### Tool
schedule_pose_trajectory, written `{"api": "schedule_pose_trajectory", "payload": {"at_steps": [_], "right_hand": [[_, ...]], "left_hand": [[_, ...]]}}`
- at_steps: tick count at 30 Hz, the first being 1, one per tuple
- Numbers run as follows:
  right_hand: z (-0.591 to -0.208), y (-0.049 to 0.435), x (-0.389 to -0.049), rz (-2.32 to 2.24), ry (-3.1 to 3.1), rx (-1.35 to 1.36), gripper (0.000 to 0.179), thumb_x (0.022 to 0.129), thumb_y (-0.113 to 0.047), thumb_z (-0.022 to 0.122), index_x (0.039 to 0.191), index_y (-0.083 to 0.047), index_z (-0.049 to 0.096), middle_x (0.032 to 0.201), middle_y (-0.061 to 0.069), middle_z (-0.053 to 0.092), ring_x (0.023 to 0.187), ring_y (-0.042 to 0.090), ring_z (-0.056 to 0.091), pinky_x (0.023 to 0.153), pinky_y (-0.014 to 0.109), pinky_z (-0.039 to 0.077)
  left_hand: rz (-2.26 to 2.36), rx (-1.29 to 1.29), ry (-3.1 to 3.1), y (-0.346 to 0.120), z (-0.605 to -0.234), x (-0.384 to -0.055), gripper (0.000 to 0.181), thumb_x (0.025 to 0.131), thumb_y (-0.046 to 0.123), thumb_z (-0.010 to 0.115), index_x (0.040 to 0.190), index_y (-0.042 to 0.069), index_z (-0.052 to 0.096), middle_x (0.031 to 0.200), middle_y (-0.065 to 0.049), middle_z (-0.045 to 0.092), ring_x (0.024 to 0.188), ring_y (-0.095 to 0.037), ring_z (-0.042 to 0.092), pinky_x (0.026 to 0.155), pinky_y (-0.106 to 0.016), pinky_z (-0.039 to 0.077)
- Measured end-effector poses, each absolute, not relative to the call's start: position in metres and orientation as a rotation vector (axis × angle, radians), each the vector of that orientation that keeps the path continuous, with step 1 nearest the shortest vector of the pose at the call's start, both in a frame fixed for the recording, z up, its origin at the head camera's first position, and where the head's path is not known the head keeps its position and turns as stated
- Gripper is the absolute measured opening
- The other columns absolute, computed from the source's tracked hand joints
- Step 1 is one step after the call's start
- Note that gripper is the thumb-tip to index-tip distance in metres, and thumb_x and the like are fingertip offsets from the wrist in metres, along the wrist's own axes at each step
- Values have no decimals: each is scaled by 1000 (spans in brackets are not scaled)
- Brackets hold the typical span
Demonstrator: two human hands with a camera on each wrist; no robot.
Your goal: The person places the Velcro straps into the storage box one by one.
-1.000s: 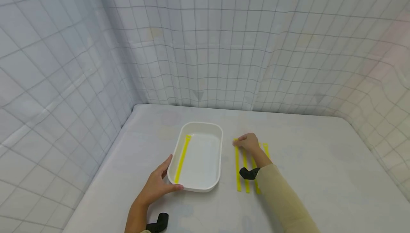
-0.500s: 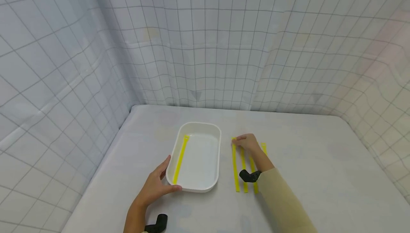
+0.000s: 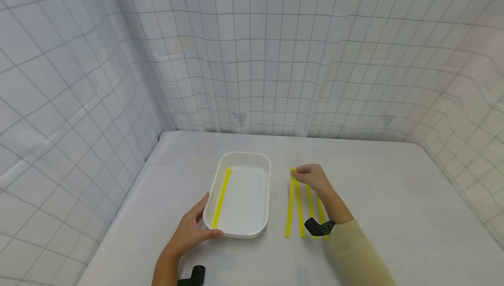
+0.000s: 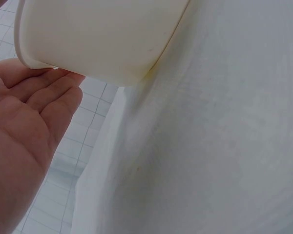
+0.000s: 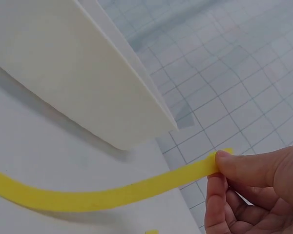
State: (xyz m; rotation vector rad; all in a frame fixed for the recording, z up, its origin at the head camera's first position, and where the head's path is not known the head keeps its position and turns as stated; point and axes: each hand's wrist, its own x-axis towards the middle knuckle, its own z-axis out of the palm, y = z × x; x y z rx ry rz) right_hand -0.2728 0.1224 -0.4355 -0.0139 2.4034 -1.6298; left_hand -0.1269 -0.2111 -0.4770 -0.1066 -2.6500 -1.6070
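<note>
A white rectangular tray (image 3: 246, 203) lies left of centre in the head view. One flat yellow strip (image 3: 222, 198), with a small slot at its far end, rests inside along the tray's left side. My left hand (image 3: 193, 230) holds the near left corner, thumb at the front rim and fingers along the left wall. To the right of the tray, my right hand (image 3: 313, 178) pinches the far end of another yellow strip (image 5: 122, 196) between thumb and index finger. That end is raised, and the band sags in a curve. More yellow strips (image 3: 300, 211) lie beside it, partly hidden by the hand.
A white cloth covers the table (image 3: 393, 198). White grid-patterned curtains (image 3: 252, 58) hang behind it and at both sides. A black wrist device (image 3: 319, 227) sits on my right wrist, another (image 3: 193, 276) on the left.
The right hand has lifted the end of the leftmost loose strip and shifted slightly to the right with it, so the band now slants. The left hand stays on the tray.
</note>
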Motion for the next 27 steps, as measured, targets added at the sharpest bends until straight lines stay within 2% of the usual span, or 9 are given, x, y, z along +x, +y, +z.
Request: {"api": "schedule_pose_trajectory", "payload": {"at_steps": [8,17,21,27], "right_hand": [[-426,127,-262,-1623,2454,-74,35,85,-20,67,107,7,61,100,13,64,88,25,59,89,44,45],[-416,132,-250,-1676,2419,-95,36,85,-23,67,106,6,61,101,12,63,94,27,59,94,48,41],[-412,134,-244,-1674,2423,-104,35,84,-24,68,104,4,62,99,10,64,93,25,59,93,46,42],[-403,135,-232,-1658,2474,-218,28,83,-21,69,98,2,66,96,8,65,89,22,58,84,39,47]], "left_hand": [[-1614,-119,-2651,-211,-477,-128,112,56,30,88,144,3,25,147,-10,26,133,-24,27,103,-37,31],[-1620,-127,-2643,-212,-476,-128,112,56,29,88,145,3,24,147,-11,26,133,-25,26,104,-37,30],[-1624,-129,-2649,-212,-475,-126,110,58,27,87,145,3,24,147,-12,25,133,-26,26,104,-37,30],[-1625,-111,-2655,-206,-460,-122,105,61,17,87,143,-1,24,146,-16,26,133,-30,26,103,-39,30]]}}
